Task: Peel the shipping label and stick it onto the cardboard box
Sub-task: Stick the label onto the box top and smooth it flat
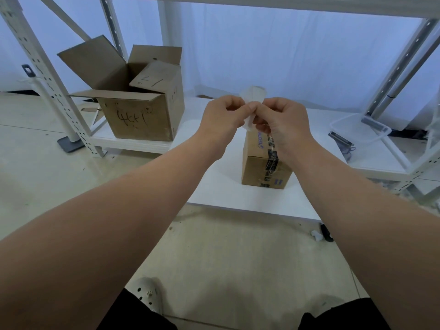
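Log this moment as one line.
step: peeling | left hand, right hand: pinch white paper shipping label | small taped brown cardboard box: below hands, on white board

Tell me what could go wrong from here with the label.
The left hand and right hand pinch the label close together in the air; it may curl and stick to itself or to skin. The box below carries tape and print; the label may land crooked or wrinkle over the tape.
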`<state>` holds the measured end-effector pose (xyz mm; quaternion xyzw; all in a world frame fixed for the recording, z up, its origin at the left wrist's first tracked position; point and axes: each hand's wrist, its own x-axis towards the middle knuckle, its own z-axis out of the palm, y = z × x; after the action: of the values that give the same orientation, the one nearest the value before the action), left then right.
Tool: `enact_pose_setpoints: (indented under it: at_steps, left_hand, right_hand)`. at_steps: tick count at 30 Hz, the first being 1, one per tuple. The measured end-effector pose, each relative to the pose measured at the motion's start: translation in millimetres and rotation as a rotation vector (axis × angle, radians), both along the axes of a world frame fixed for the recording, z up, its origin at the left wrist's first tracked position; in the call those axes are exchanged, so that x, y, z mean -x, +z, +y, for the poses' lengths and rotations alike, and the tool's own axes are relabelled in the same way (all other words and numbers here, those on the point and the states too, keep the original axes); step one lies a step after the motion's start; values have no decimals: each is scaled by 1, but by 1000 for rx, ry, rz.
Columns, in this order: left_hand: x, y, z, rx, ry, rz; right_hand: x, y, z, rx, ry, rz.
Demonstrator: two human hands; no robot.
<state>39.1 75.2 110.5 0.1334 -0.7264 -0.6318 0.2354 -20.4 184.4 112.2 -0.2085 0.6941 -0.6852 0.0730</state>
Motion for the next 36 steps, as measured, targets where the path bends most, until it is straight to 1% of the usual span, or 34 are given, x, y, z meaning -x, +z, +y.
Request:
enact_pose_setpoints:
  at_steps: [4,10,14,19,22,26,29,32,36]
  left_hand:
    - [-2,3,-4,53,16,6]
    - [-1,3,-11,162,15,1]
    - [-2,-2,-13,144,-1,34]
    - [-1,-6,-13,155,4,64]
    - [0,-10,-13,188,-14,13]
    - [-2,-10,-15,167,-68,-82]
    - [-4,-10,-16,190,-120,-152]
    - [-7,-9,-18,138,-94,-141]
    - [-12,-3,-23,14,-116,-172]
  right_hand:
    - [2,0,2,9,30,-40]
    - [2,1,3,105,114,-226]
    - [3,-2,2,159,175,-314]
    - [7,-4,2,188,196,-385]
    - [5,-6,1,145,174,-369]
    - [1,-8,-1,25,113,-243]
    - [0,-8,-1,0,113,-220]
    - [1,-7,-1,-10,107,-219]
    - [1,-4,-1,36,125,-269]
